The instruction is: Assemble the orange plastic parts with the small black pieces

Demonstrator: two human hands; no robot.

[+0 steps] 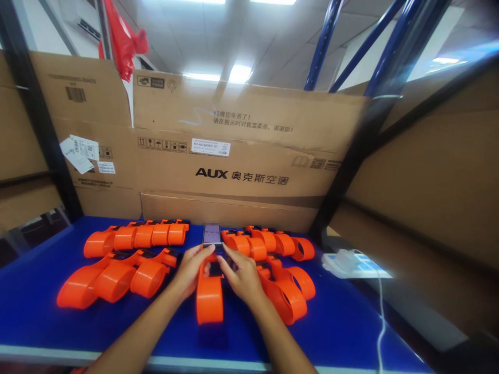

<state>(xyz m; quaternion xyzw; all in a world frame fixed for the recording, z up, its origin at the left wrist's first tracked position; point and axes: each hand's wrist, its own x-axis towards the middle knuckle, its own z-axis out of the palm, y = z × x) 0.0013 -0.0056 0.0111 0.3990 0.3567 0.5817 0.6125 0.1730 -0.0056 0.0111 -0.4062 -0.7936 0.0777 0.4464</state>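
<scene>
Both hands meet at the table's middle around an orange ring-shaped holder (209, 302) with a dark clamp part at its far end. A phone (212, 233) with a lit screen stands at that end, just beyond my fingertips. My left hand (192, 269) grips the holder from the left, its thumb at the phone's lower edge. From the right, my right hand (245, 274) closes on the holder's clamp end, fingers beside the phone. The fingers partly hide the clamp, so I cannot tell whether the phone is fixed in it. The ring points towards me.
Several similar orange holders lie in rows on the left (113, 283) and right (286, 296) of the blue table (163, 332). A white power strip (353, 263) with a cable lies at the right. Behind stands a cardboard panel (249, 140), between dark rack posts (339, 176).
</scene>
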